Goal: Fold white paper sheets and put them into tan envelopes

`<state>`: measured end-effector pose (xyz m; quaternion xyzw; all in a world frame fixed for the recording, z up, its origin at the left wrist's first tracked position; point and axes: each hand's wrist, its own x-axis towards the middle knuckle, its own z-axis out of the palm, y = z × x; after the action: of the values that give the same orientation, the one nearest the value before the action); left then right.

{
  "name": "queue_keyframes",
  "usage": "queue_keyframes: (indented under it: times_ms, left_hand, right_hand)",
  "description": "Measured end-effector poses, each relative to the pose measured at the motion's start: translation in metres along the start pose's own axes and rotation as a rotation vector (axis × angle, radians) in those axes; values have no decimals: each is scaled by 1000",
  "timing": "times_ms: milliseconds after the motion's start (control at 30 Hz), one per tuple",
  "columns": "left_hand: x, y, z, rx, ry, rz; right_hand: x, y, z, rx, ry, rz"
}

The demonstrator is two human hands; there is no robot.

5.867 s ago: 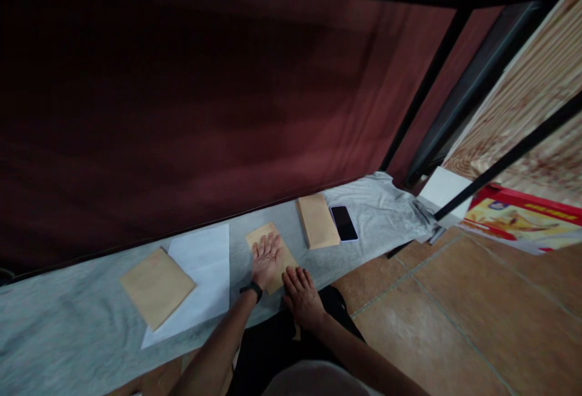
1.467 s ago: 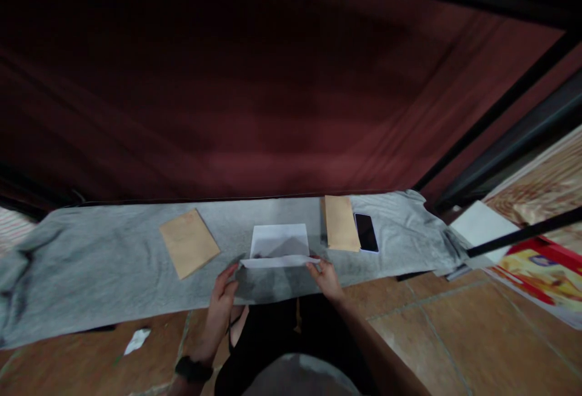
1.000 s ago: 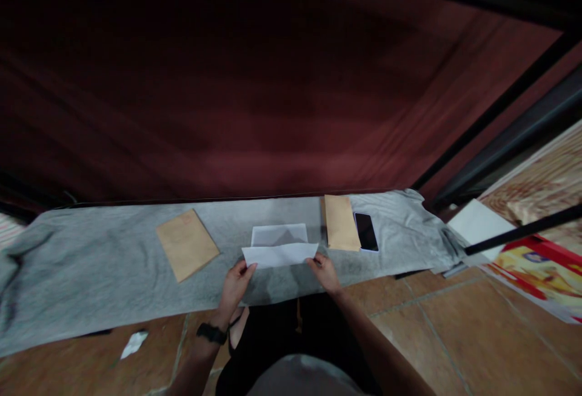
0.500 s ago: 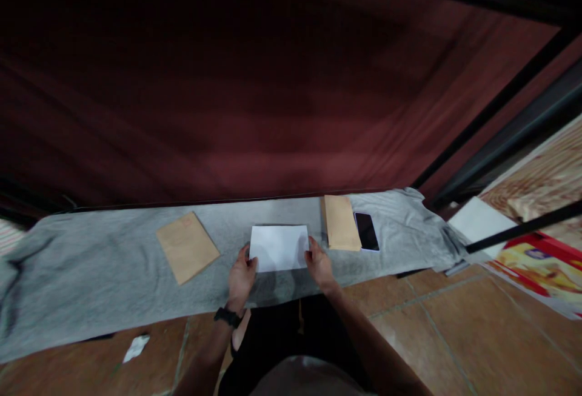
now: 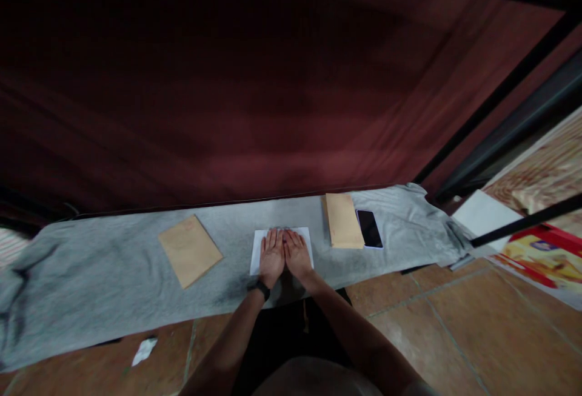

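Note:
A white sheet of paper (image 5: 256, 256) lies on the grey cloth in front of me. My left hand (image 5: 271, 256) rests flat on it, fingers stretched out and pointing away from me. Beside it, nearly touching, my right hand (image 5: 297, 255) lies flat on the same paper. Both hands cover the paper's middle, and its left and right ends show. To the left is a brown envelope (image 5: 191, 250), set at a slant. On the right lie several brown envelopes (image 5: 344, 221) in a small stack, with a dark-screened phone (image 5: 370, 228) next to them.
The grey cloth (image 5: 113, 268) covers a long, narrow surface against a dark red panel (image 5: 273, 135). At the right are black bars, a white sheet (image 5: 486, 217) and a red and yellow box (image 5: 545, 259). A white scrap (image 5: 144, 351) lies on the tiled floor (image 5: 436, 323).
Both hands have let go of the paper's side edges and moved inward onto its top. The paper has come down flat on the cloth. My view has shifted slightly.

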<state>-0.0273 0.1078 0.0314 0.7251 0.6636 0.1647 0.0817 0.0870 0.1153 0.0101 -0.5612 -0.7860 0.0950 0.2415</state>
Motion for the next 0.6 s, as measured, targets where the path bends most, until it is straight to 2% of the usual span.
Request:
queue_keyframes:
  times_ms: [67, 167, 400, 533, 600]
  left_hand:
    - [4, -4, 9, 20, -6, 1]
    - [0, -16, 15, 51, 56, -11]
    - [-25, -42, 7, 70, 183, -128]
    - [-34, -48, 3, 78, 208, -162]
    - [-35, -48, 3, 75, 212, -169]
  right_hand:
    - [-1, 9, 1, -79, -29, 13]
    - [-7, 22, 0, -137, -26, 8]
    - [-18, 41, -8, -179, 22, 45]
    - [-22, 49, -16, -171, 66, 87]
    - [-22, 45, -16, -157, 91, 127]
